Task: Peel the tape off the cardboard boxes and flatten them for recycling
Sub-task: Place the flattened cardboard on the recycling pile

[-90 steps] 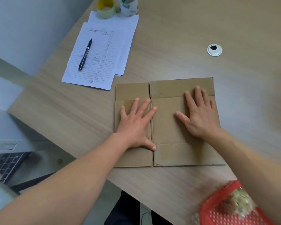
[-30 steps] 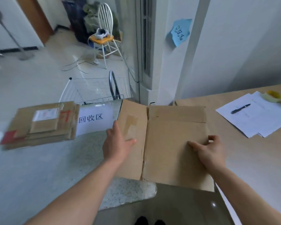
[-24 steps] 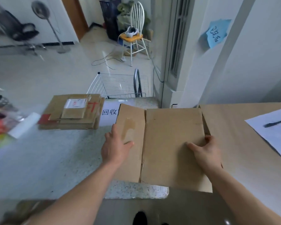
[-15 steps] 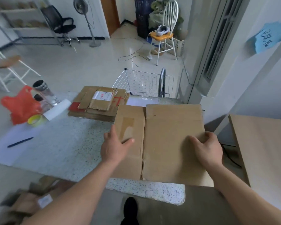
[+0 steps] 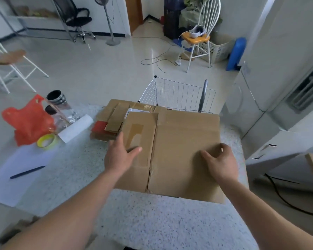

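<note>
A red plastic bag (image 5: 27, 121), a clear bottle with a black cap (image 5: 61, 107), a yellow tape roll (image 5: 46, 141) and a white sheet with a dark pen (image 5: 27, 172) lie on the speckled counter (image 5: 152, 219). Beyond the counter stand a white wire basket (image 5: 179, 92), a white chair with an orange seat (image 5: 199, 35), a black office chair (image 5: 74, 17) and a floor fan (image 5: 110, 20).
</note>
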Demonstrator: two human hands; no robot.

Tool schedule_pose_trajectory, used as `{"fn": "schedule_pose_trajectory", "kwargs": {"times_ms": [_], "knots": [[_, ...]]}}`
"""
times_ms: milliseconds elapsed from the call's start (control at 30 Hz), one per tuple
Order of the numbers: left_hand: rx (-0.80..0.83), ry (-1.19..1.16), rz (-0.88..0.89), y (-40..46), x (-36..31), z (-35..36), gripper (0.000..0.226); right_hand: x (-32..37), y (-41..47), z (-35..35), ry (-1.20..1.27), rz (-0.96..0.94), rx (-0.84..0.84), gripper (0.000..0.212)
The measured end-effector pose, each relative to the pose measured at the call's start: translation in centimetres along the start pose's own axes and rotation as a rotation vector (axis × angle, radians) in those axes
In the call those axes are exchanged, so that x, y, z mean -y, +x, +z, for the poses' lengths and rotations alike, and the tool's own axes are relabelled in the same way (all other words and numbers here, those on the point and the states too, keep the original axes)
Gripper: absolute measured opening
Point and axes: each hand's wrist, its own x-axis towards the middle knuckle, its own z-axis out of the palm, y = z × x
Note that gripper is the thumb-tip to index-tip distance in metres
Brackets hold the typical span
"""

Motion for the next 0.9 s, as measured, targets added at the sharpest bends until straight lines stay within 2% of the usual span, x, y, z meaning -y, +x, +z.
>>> {"fn": "schedule_pose_trajectory", "kwargs": {"times_ms": [167,333,433,633,800,900], "knots": [[0.016,0.009,-0.006,11.2,3.8,-3.9,0.090,7.2,3.0,9.1,-0.032,-0.006,0.014,0.066],[0.004,0.037,0.006,21.0,5.9,-6.8,0.081,12.4,7.0,16.9,-0.045,-0.020,0.030,0.049],[-0.007,0.058,0.020,25.3,6.6,-7.1,0.075,14.3,9.2,20.6,-0.081,-0.013,0.024,0.050],[0.020,0.050,0.011,30.9,8.8,-4.7,0.071,14.7,12.3,25.7,-0.148,0.000,0.035,0.067],[0.072,0.059,0.023,32.9,10.9,-1.9,0.065,13.4,13.3,28.7,-0.210,0.001,0.033,0.052],[0.124,0.112,0.010,33.1,11.9,-0.3,0.064,12.0,13.2,30.0,-0.252,-0.027,0.002,0.052]]}}
